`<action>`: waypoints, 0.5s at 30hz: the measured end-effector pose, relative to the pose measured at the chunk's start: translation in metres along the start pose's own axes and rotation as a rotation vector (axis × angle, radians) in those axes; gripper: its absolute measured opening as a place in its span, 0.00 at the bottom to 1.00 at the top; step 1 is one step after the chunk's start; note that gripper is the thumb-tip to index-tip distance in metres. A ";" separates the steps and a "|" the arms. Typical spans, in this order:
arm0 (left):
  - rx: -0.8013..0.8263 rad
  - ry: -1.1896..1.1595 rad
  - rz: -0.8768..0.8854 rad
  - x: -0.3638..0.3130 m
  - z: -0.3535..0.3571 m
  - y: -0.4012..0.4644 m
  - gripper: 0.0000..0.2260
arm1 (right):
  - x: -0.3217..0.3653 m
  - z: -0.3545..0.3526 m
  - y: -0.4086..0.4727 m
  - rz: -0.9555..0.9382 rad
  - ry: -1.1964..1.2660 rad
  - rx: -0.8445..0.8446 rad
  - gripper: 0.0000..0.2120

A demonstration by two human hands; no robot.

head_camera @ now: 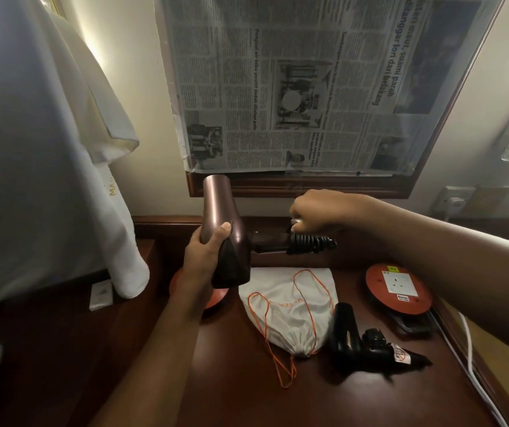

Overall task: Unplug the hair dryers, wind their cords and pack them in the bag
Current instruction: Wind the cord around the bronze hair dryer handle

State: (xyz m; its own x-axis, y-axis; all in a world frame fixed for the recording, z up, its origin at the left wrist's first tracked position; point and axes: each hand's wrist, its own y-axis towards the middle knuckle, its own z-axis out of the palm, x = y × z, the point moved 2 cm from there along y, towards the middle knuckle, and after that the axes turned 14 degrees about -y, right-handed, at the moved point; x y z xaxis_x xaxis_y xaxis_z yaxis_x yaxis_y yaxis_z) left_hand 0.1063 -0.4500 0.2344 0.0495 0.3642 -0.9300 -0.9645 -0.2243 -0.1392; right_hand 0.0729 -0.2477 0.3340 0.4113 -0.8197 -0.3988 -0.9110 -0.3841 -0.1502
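Left hand (208,252) grips the bronze hair dryer (224,229) by its barrel, nozzle at 12, handle out toward 3, likely to steady it for winding. Right hand (314,211) is curled above the black cord (310,243) coiled round the handle end; contact unclear. White drawstring bag (290,309) lies closed at 6 on the desk (247,396); black hair dryer (367,340) just beside it at 4.

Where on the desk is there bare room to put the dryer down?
Bare wood lies in front of the white drawstring bag, toward the near edge of the dark wooden desk. Crowded at right: the black folded hair dryer and the red round extension reel.
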 end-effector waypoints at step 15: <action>-0.146 -0.170 -0.066 0.035 0.004 0.002 0.28 | 0.071 0.069 -0.022 0.489 1.139 -0.303 0.22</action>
State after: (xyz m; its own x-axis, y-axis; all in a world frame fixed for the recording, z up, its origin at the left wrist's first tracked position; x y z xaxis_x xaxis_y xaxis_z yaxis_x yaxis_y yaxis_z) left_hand 0.1048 -0.4341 0.2031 0.0551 0.5266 -0.8483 -0.9124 -0.3185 -0.2570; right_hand 0.1201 -0.2685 0.2466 -0.0330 -0.7445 0.6668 -0.9928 0.1015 0.0642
